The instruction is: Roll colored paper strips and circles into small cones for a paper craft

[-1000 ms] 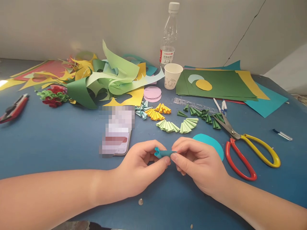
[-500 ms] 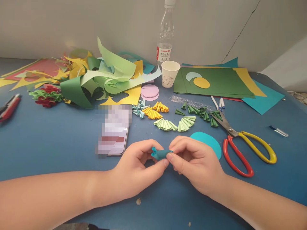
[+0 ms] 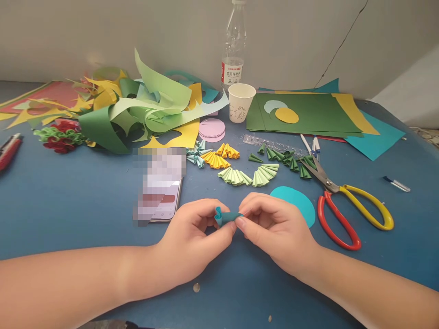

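Note:
A blue paper roll (image 3: 229, 218), curled into a small cone with a double scroll at its left end, lies between my hands above the blue table. My left hand (image 3: 197, 237) is closed around its wider end, thumb in front. At the narrow right end, my right hand (image 3: 270, 228) pinches the tip between thumb and fingers. Just behind my right hand is a blue paper circle (image 3: 297, 203). Farther back sit rows of light green paper cones (image 3: 265, 175), yellow paper cones (image 3: 216, 161) and dark green paper cones (image 3: 291, 160).
Scissors (image 3: 331, 185) with red and yellow handles lie on the right. A phone (image 3: 161, 201) rests left of centre. Behind stand a paper cup (image 3: 241, 105) and a plastic bottle (image 3: 233, 68), between paper scraps (image 3: 154, 109) and green sheets (image 3: 308, 109).
My hands still hold the blue roll, which has turned slightly so its scrolled end faces me more. The whole view has shifted a little.

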`<act>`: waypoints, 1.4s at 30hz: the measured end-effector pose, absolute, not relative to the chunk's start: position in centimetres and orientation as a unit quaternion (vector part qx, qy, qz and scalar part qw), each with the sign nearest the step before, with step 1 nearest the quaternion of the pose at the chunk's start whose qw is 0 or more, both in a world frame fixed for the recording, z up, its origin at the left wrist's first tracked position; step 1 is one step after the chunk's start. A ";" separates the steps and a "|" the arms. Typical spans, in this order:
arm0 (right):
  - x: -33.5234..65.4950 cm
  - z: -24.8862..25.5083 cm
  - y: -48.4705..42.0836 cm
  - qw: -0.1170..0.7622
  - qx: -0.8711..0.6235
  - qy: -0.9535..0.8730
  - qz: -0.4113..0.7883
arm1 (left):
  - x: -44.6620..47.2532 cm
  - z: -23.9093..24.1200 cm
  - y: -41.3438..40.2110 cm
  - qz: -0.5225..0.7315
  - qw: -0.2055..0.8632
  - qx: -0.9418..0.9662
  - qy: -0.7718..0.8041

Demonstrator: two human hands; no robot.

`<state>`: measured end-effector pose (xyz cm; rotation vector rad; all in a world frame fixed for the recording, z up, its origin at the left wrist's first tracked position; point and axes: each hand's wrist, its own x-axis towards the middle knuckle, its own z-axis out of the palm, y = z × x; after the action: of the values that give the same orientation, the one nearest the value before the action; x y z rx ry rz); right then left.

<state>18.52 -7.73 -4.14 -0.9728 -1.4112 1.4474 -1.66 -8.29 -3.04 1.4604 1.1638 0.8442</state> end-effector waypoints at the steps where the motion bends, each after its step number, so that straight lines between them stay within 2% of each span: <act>1: 18.4 -4.1 -7.7 0.433 -0.395 -0.548 0.597 | -1.6 -3.0 -8.3 0.353 0.511 0.612 0.490; 9: 18.1 -3.8 -7.9 0.423 -0.406 -0.481 0.652 | -1.2 -2.7 -8.1 0.361 0.465 0.641 0.493; 32: 18.4 -3.7 -7.5 0.420 -0.388 -0.502 0.649 | -1.4 -2.8 -8.1 0.356 0.539 0.604 0.468; 42: 18.3 -3.4 -7.1 0.429 -0.373 -0.450 0.689 | -1.6 -2.9 -8.0 0.352 0.580 0.584 0.446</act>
<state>18.33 -7.14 -3.41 -0.9314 -1.1222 1.7187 -1.56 -8.03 -2.94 1.3650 1.0425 0.8232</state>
